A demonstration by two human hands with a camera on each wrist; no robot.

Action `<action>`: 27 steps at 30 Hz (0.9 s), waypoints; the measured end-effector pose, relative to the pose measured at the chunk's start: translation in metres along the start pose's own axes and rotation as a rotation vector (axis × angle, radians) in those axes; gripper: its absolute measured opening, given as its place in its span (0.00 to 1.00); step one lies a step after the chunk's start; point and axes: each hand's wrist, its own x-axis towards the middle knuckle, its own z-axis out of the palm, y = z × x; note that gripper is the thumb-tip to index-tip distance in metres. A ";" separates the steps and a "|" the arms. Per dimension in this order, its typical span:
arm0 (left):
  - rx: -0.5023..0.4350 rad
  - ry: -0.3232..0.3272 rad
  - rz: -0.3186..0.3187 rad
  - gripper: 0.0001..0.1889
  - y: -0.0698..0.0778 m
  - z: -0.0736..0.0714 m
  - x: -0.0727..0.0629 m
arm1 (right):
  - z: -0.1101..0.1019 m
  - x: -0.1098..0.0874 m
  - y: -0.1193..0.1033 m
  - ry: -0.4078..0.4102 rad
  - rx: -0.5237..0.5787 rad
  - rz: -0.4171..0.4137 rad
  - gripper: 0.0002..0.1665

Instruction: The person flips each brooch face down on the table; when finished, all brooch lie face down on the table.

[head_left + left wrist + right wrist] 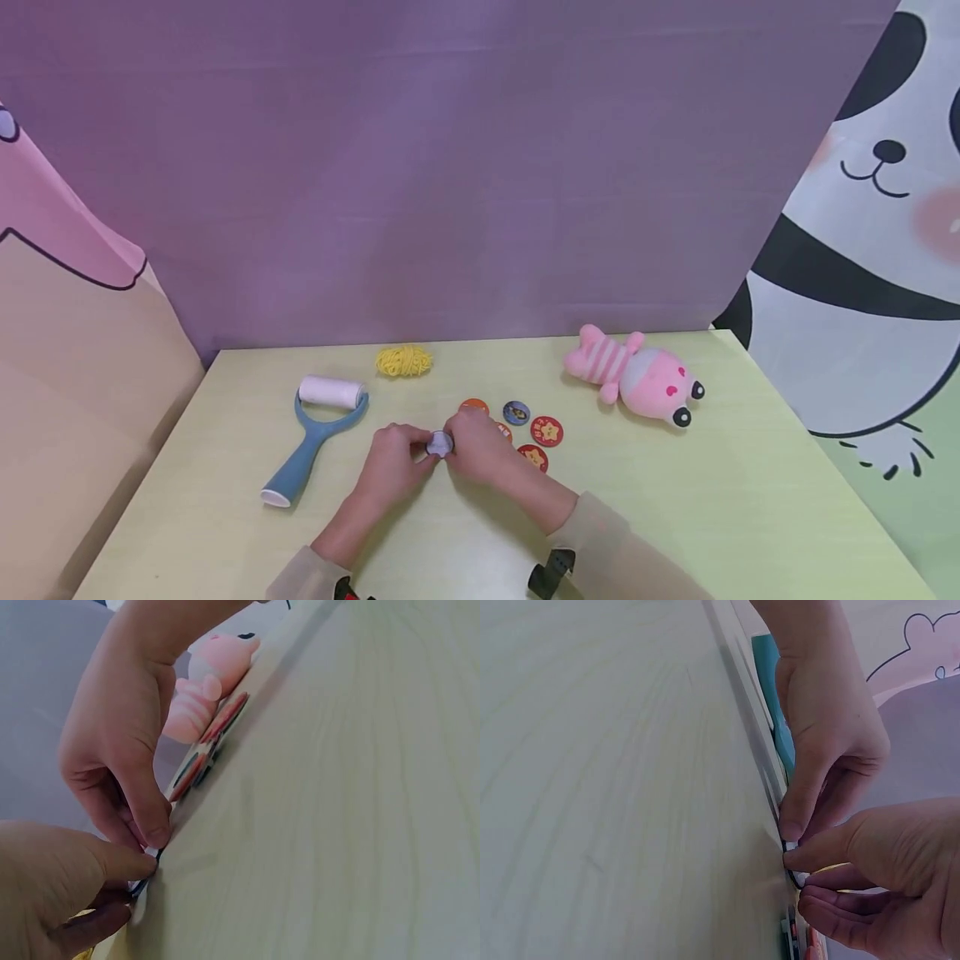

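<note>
A small round badge [439, 444], pale with a dark rim, is between my two hands near the middle of the table. My left hand [392, 461] pinches its left edge with thumb and fingers, and my right hand [480, 443] pinches the opposite edge. Both wrist views show the fingertips meeting at the badge, low over the tabletop; most of it is hidden there. Just beyond and right of my right hand lie several round badges: a blue one [516, 412], a red one with a yellow star [547, 431], another red one [534, 457], and orange ones partly covered by the hand.
On the left lies a lint roller [317, 432] with a blue handle and white roll. A yellow yarn bundle [404, 362] sits near the table's back edge. A pink plush toy [637, 375] lies at the back right. Behind the table [675, 517] hangs a purple cloth [450, 167].
</note>
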 end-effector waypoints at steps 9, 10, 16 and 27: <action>0.015 0.013 0.033 0.11 0.007 0.002 0.000 | -0.030 -0.010 0.014 -0.007 0.043 0.055 0.08; 0.001 0.006 0.040 0.11 0.010 0.002 0.000 | -0.034 -0.013 0.016 0.002 0.043 0.056 0.09; -0.107 -0.048 0.098 0.12 0.028 0.003 -0.001 | -0.052 -0.028 0.022 0.059 0.030 0.029 0.10; -0.105 -0.110 0.130 0.13 0.043 0.019 -0.006 | -0.054 -0.056 0.031 -0.029 0.033 0.023 0.07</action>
